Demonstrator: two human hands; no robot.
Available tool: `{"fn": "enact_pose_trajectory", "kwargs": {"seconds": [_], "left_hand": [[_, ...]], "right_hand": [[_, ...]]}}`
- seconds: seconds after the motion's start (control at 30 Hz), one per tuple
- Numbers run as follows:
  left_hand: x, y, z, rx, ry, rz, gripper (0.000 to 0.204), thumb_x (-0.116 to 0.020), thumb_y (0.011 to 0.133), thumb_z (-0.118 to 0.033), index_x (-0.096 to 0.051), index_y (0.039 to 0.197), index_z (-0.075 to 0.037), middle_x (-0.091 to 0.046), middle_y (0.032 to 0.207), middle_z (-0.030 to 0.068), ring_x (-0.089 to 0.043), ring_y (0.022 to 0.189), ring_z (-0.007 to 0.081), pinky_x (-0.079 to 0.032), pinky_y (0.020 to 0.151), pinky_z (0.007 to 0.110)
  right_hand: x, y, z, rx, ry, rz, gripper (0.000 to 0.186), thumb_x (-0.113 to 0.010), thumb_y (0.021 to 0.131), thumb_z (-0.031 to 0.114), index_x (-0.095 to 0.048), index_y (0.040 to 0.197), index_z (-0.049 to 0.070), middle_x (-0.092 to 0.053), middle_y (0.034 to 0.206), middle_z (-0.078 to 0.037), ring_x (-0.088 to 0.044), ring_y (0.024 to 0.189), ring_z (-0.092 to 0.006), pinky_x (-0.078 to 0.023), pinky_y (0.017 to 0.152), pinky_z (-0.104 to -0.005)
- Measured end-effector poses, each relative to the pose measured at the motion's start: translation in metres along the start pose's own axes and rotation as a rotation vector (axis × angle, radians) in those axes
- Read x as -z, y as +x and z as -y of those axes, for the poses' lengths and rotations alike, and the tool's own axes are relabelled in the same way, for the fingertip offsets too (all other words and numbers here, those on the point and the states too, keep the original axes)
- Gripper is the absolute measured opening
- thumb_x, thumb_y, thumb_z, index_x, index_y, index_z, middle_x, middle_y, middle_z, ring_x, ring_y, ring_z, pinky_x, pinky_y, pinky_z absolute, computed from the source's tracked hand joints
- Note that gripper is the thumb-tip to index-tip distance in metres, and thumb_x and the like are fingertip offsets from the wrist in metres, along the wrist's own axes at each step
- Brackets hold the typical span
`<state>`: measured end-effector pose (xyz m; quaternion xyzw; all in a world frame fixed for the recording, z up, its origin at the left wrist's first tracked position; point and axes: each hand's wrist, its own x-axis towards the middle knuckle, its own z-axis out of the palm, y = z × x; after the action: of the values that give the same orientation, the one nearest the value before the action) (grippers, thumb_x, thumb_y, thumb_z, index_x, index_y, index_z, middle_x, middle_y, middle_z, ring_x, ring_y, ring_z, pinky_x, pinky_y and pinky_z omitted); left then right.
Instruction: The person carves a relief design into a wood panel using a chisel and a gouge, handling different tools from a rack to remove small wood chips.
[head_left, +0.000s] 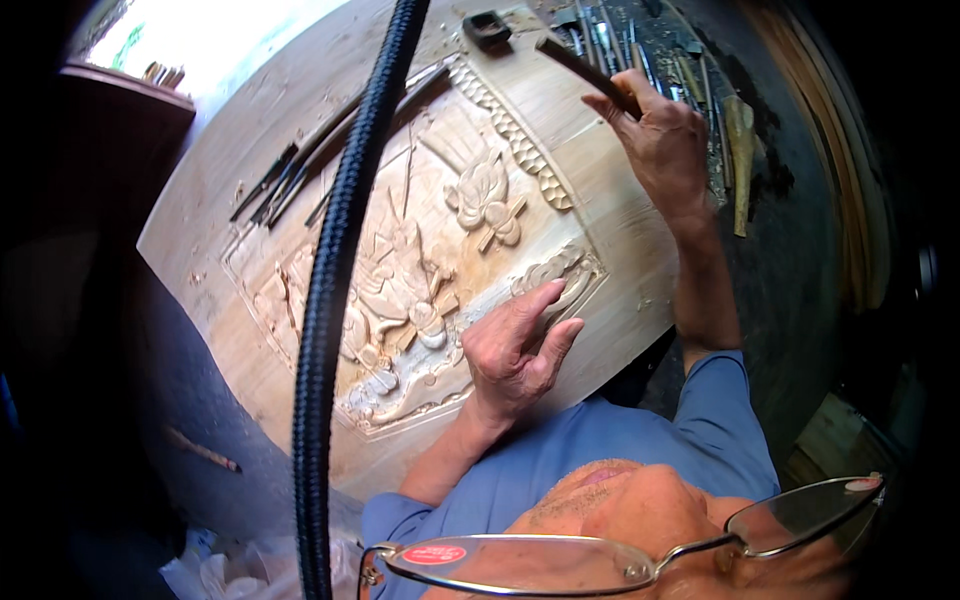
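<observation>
A pale wooden panel [625, 300] with a carved relief of figures lies in front of me. My left hand [510, 350] is over its near edge, beside a carved patch [560, 275] near the corner. The thumb and index finger are stretched apart, with nothing seen between them; the other fingers are mostly hidden. My right hand [660, 140] is raised at the far right of the panel, near a row of carving tools [690, 80]. It is wrapped round one end of a dark, round stick [580, 70], which points up and left.
Several long, thin carving tools [290, 180] lie on the panel's left part. A small dark block [487, 30] sits at the far edge. A black braided cable [340, 260] crosses the view. A yellowish wooden handle [739, 150] lies at right; plastic bags [250, 570] are at lower left.
</observation>
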<state>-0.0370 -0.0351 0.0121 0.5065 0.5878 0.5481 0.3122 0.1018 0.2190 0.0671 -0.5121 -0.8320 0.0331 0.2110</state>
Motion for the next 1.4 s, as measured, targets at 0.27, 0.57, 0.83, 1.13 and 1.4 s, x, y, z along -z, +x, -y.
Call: {"fn": "enact_pose_trajectory", "kwargs": {"seconds": [0.27,0.57,0.83,1.13,1.4], "left_hand": [[-0.009,0.004,-0.004,0.058,0.035,0.011,0.032,-0.087,0.095,-0.008,-0.08,0.125,0.001,-0.084,0.106,0.0159,-0.082,0.093,0.0237,-0.063,0.083,0.033],[-0.017,0.005,0.004,-0.007,0.07,-0.024,0.032,-0.089,0.094,-0.01,-0.081,0.123,-0.001,-0.083,0.098,0.0156,-0.08,0.082,0.0258,-0.061,0.074,0.034],[-0.019,0.005,0.004,0.01,0.067,-0.009,0.032,-0.088,0.094,-0.008,-0.081,0.124,-0.002,-0.083,0.101,0.0159,-0.081,0.086,0.0258,-0.062,0.077,0.034],[-0.016,0.004,0.004,0.03,0.042,-0.016,0.032,-0.088,0.093,-0.008,-0.081,0.124,-0.003,-0.083,0.099,0.0153,-0.08,0.085,0.0258,-0.061,0.076,0.034],[-0.015,0.006,0.004,0.012,0.067,-0.004,0.032,-0.088,0.094,-0.009,-0.081,0.125,-0.003,-0.082,0.096,0.0152,-0.079,0.082,0.0254,-0.06,0.074,0.034]], "right_hand": [[0.009,-0.02,-0.11,-0.347,0.05,-0.065,0.029,-0.075,0.107,0.038,-0.077,0.116,0.01,-0.083,0.09,-0.009,-0.083,0.088,-0.0246,-0.061,0.078,-0.0424],[-0.003,-0.028,-0.226,-0.625,0.364,0.039,0.037,-0.071,0.11,0.038,-0.072,0.114,0.001,-0.081,0.091,-0.01,-0.081,0.076,-0.0147,-0.059,0.055,-0.0284],[-0.044,-0.005,-0.231,-0.521,0.248,0.057,0.032,-0.08,0.1,0.033,-0.073,0.1,0.001,-0.08,0.08,-0.013,-0.08,0.066,-0.018,-0.062,0.062,-0.0359],[-0.063,0.001,-0.211,-0.364,-0.174,0.002,0.03,-0.079,0.093,0.036,-0.08,0.103,0.007,-0.081,0.1,-0.023,-0.079,0.096,-0.0445,-0.062,0.085,-0.0557],[-0.068,0.0,-0.205,-0.41,-0.235,-0.031,0.032,-0.074,0.095,0.037,-0.078,0.104,0.007,-0.081,0.099,-0.022,-0.078,0.097,-0.0472,-0.061,0.087,-0.0589]]}}
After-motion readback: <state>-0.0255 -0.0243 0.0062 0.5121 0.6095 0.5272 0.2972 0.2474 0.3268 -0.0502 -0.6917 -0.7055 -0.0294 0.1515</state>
